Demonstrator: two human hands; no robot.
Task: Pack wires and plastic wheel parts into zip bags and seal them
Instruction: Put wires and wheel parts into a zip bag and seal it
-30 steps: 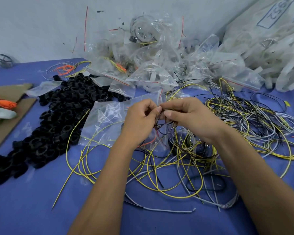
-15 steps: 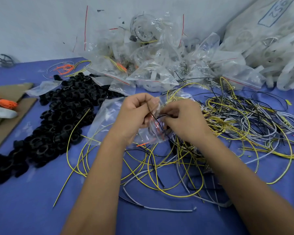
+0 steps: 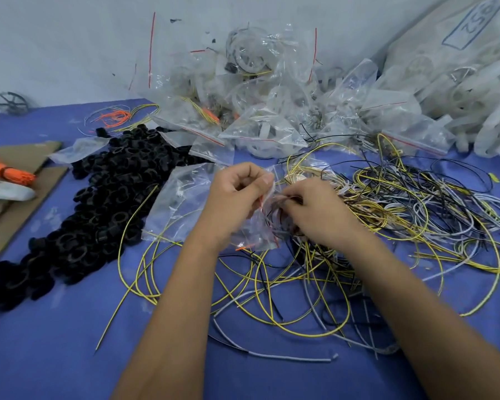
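We see the left hand [image 3: 237, 197] pinching the mouth of a small zip bag [image 3: 260, 226] above the wire tangle [image 3: 387, 226] on the blue table [image 3: 55, 342], while the right hand [image 3: 315, 209] pinches what looks like wires at its opening, blurred.

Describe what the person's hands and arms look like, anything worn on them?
Both the left hand and the right hand are bare: no gloves, and no rings, watch or wristband visible. The forearms are uncovered all the way to the bottom edge of the picture, so no sleeves show. The fingernails that can be seen look short and unpainted. No markings or tape appear on either arm.
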